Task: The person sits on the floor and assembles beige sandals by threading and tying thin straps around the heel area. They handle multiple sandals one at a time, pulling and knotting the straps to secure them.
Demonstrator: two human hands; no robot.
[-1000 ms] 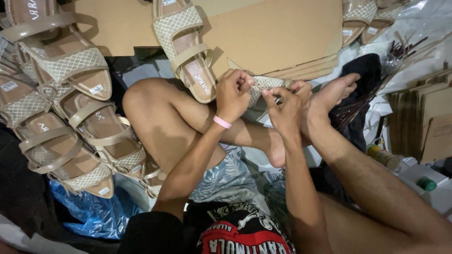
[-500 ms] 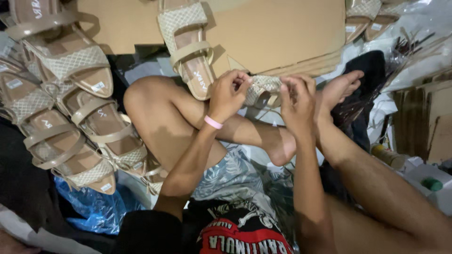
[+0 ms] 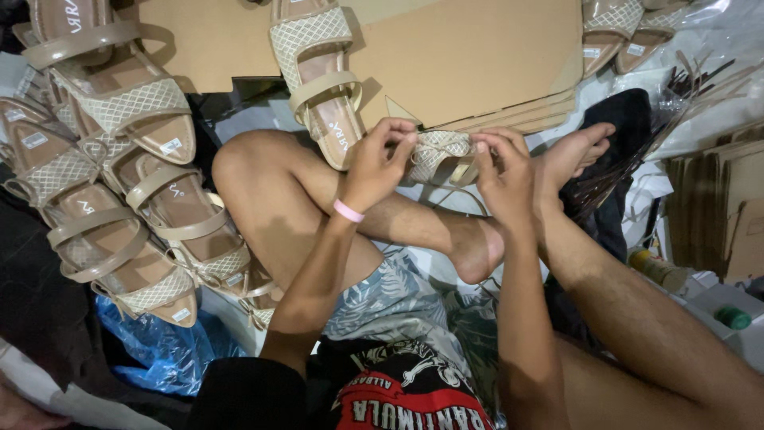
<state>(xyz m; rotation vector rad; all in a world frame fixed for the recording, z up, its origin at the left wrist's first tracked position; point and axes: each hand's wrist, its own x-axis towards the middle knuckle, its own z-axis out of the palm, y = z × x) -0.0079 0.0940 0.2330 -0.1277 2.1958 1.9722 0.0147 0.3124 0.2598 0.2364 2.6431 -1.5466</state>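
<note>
A beige woven-strap sandal (image 3: 318, 76) lies on brown cardboard (image 3: 477, 56) just above and left of the fingers. More beige sandals (image 3: 119, 183) are piled far left of them. A blue plastic bag (image 3: 159, 346) sits well below-left; a green bottle cap (image 3: 734, 318) lies far lower right.
</note>
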